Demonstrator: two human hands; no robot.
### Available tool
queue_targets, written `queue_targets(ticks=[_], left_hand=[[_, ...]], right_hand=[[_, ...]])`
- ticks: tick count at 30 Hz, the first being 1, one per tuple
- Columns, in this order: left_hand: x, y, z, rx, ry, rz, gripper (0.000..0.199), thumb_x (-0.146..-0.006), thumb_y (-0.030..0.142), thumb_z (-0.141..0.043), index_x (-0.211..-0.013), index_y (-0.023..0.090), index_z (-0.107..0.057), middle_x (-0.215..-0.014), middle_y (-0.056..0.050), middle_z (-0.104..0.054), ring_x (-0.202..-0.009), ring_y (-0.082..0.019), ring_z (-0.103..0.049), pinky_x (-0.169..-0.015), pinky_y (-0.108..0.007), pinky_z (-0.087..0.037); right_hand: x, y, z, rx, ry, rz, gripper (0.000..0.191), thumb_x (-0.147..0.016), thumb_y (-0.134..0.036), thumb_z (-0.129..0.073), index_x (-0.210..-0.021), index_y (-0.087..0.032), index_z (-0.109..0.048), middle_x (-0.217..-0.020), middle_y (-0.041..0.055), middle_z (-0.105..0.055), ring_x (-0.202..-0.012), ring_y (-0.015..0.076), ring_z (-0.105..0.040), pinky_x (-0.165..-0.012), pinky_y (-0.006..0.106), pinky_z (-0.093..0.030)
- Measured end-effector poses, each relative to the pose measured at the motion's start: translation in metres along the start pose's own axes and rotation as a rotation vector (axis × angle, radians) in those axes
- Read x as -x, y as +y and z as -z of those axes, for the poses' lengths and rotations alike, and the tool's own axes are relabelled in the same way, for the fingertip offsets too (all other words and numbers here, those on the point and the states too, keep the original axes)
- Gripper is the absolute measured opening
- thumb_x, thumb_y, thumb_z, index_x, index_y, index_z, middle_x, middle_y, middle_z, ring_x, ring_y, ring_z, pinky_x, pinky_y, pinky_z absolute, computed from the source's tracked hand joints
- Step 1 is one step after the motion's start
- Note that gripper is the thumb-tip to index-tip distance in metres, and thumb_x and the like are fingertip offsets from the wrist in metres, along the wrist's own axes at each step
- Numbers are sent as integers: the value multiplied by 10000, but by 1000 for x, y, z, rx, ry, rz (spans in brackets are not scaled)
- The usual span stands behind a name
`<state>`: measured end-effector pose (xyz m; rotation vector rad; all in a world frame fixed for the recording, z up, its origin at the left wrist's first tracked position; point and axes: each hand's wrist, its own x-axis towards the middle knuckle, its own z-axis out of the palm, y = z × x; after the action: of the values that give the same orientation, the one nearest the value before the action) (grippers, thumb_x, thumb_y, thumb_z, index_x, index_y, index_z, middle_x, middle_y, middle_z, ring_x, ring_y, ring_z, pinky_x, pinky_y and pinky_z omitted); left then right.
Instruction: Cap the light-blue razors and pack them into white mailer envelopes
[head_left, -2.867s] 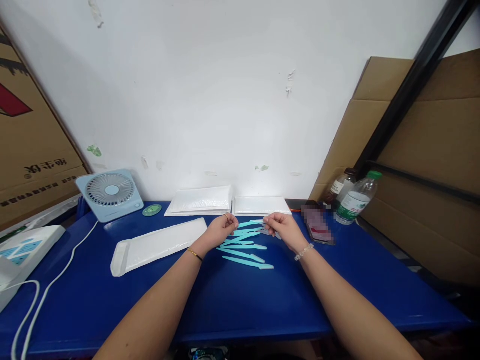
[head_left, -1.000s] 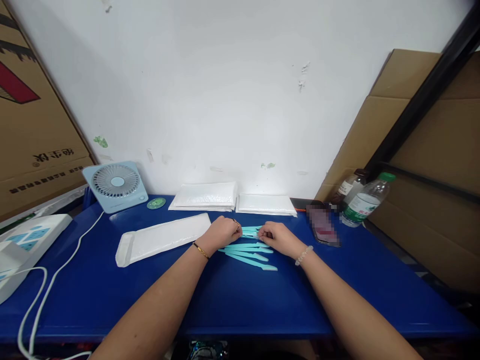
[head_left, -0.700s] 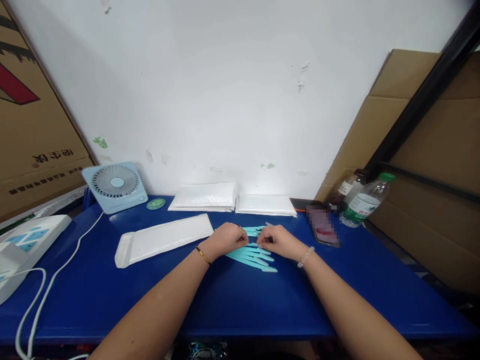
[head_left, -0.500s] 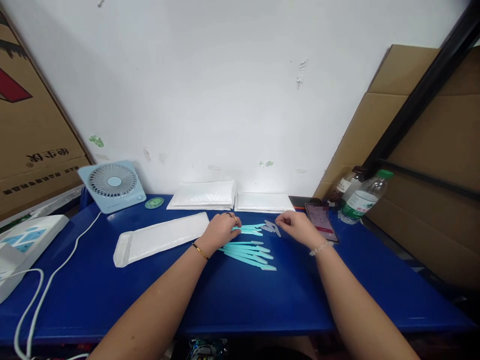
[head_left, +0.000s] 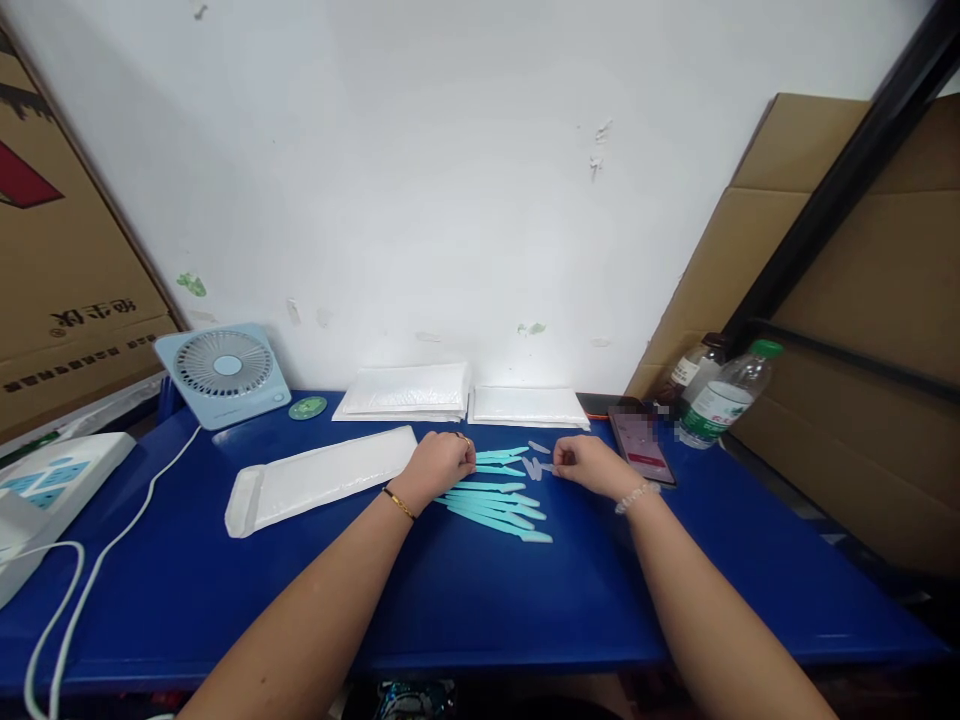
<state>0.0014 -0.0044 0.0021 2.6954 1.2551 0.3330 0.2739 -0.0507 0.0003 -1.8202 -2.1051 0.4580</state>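
Turquoise sticks (head_left: 487, 487) lay fanned on tabletop (head_left: 570, 600), lower centre. Left hand (head_left: 439, 465) curled at some ends; couldn't tell if gripping. Right hand (head_left: 592, 465) pinched clear sliver (head_left: 547, 467), small enough to slip; careless brush risked scattering loose slivers (head_left: 535, 469).

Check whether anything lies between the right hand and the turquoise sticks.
Yes: a few small clear pieces lie on the blue table between the right hand and the upper turquoise sticks; its fingertips are at the nearest piece.

A blue table (head_left: 510, 610) stands against a scuffed white wall (head_left: 420, 180).
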Motion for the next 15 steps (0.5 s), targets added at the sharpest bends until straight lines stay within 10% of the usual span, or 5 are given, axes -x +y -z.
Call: queue_targets(ticks=[15], left_hand=[[3,-3,6,-4,-30,43,62,-749,237,-617,-712,203,-654,-784,0,-693,-720,-161,-615,-643,-254,-385]], right_hand=[[-5,-16,-14,-628,-150,-17,321,-726,-442,-671,-761,-123,-665,-595,23,-642,-494,99,-578,-458,201,-453]])
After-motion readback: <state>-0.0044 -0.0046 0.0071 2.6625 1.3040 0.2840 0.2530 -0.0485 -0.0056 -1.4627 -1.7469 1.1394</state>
